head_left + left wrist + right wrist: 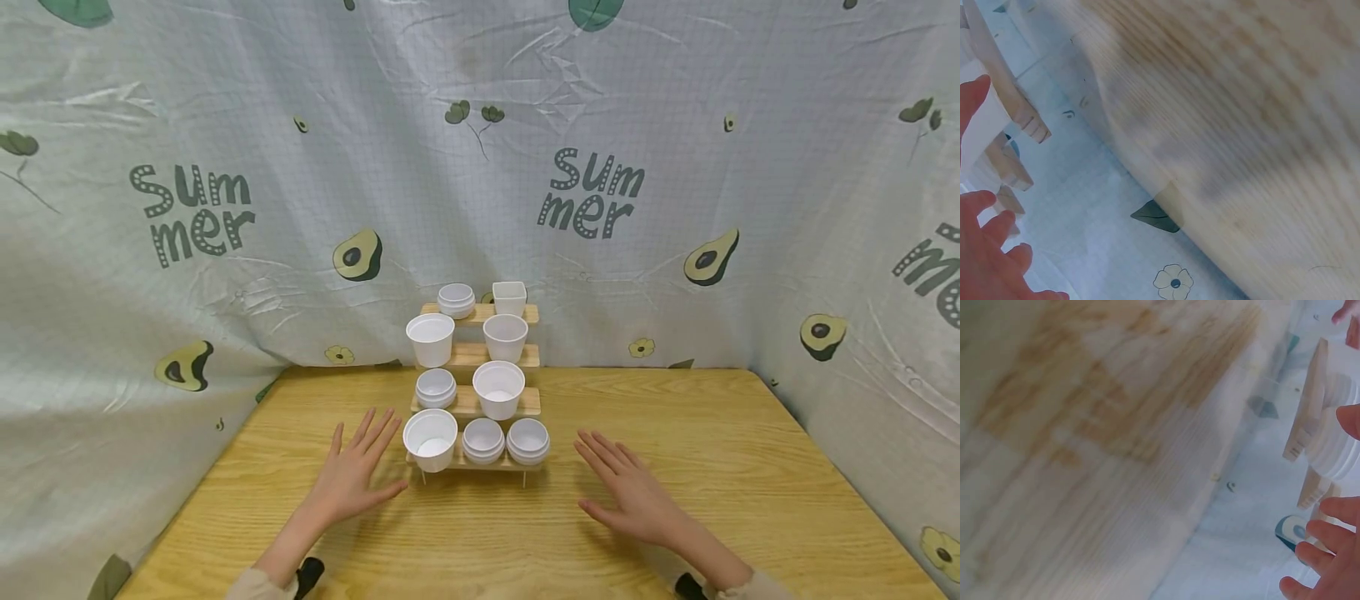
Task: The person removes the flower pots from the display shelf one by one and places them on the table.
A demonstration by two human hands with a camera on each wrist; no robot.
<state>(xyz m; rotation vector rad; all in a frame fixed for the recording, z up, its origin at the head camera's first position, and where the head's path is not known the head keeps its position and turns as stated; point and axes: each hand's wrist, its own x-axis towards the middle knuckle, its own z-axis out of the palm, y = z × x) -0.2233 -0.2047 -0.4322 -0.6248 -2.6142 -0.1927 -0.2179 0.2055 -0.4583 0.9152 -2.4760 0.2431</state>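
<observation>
A tiered wooden stand (471, 402) with stepped shelves carries several white pots and cups in the head view. On its lowest shelf are a tall round pot (431, 457) at the left and two low ribbed cups, the middle one (483, 442) and the right one (528, 442). My left hand (358, 479) is spread just left of the stand, fingers straight, holding nothing. To the right of the stand, my right hand (633, 496) hovers over the table with straight fingers and nothing in it. Both hands show at the edges of their wrist views, near the shelf ends.
Higher shelves hold a square cup (509, 298), a low cup (456, 300) and more round pots, such as this one (498, 388). The stand is on a wooden table (645, 417). A printed curtain (450, 192) hangs behind and beside the table.
</observation>
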